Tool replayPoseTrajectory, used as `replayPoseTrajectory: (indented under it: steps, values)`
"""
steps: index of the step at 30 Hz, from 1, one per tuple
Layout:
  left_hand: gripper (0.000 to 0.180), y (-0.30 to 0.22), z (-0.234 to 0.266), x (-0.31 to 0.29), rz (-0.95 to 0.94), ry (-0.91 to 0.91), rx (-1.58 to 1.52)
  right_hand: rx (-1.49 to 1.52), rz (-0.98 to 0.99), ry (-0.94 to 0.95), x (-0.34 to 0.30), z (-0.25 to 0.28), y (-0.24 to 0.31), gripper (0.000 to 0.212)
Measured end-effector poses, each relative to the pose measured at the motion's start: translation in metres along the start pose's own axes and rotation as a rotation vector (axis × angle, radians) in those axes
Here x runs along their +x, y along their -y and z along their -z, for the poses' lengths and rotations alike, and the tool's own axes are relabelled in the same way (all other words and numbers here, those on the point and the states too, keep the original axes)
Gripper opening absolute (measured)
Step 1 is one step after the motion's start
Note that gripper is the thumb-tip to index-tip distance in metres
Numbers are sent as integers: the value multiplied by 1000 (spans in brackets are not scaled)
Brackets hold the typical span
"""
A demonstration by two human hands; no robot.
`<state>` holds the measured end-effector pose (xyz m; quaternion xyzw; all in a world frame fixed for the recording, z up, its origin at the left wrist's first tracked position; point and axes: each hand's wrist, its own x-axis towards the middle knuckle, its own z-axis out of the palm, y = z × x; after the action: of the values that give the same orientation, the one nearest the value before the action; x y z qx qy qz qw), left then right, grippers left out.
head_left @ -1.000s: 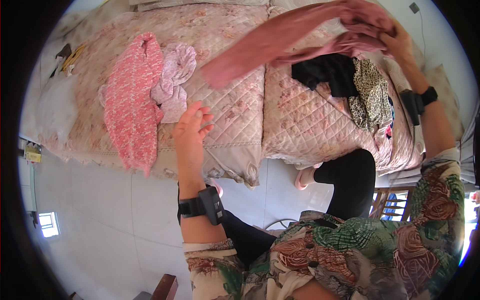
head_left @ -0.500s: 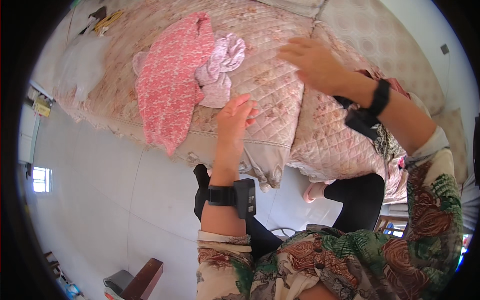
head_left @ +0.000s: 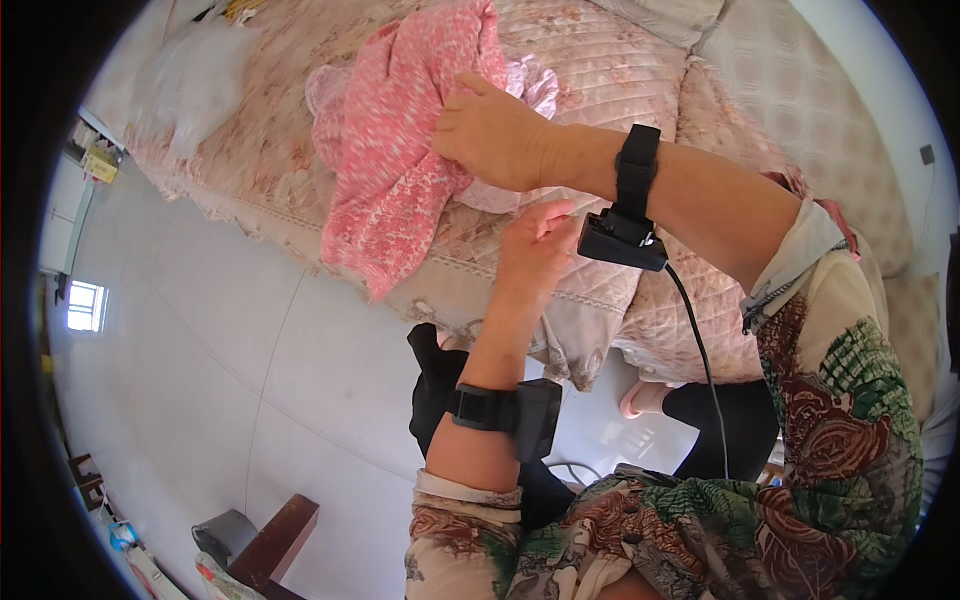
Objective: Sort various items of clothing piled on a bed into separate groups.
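Observation:
A pink-and-white patterned cloth point(head_left: 385, 190), perhaps a garment, lies bunched on the quilted bedspread point(head_left: 590, 150). My right hand point(head_left: 490, 135) reaches across from the right, its fingers closed on the cloth's right side; the fingertips are partly hidden in the fabric. Under and behind that hand, a pale lilac cloth point(head_left: 533, 85) lies crumpled, mostly covered. My left hand point(head_left: 535, 240) hovers near the bed's front edge, just below my right hand. Its fingers are loosely curled and apart, with nothing between them.
A clear plastic bag point(head_left: 195, 85) lies at the bed's far left. Black straps with boxes circle both my forearms, and a black cable point(head_left: 700, 345) hangs from the right one. A dark red wooden piece of furniture point(head_left: 275, 545) stands on the tiled floor point(head_left: 210, 310) at lower left.
My right hand has come left and down from above the bare bedspread onto the pink cloth, which is now bunched up. My left hand stays empty; the whole view has shifted slightly.

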<state>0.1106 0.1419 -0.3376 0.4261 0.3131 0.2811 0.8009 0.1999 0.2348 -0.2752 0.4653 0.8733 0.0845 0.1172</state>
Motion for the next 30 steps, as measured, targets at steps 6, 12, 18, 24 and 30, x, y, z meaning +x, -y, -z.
replayPoseTrajectory:
  steps: [6, 12, 18, 24, 30]
  values:
    - [35, 10, -1, 3, 9, 44, 112, 184, 99, -269, -95, 51, -27, 32]
    - [35, 27, -11, 0, -13, 328, 260, -334, -282, -9, -259, 140, -64, 21]
    - [38, 20, -16, -2, 16, 210, 249, -687, -886, 419, -447, 184, -105, 17]
    - [36, 20, -25, 5, 3, 175, 271, -710, -904, 433, -474, 137, -111, 30]
    - [32, 26, -25, 9, -27, 153, 218, 15, -423, -76, -242, 33, -64, 49]
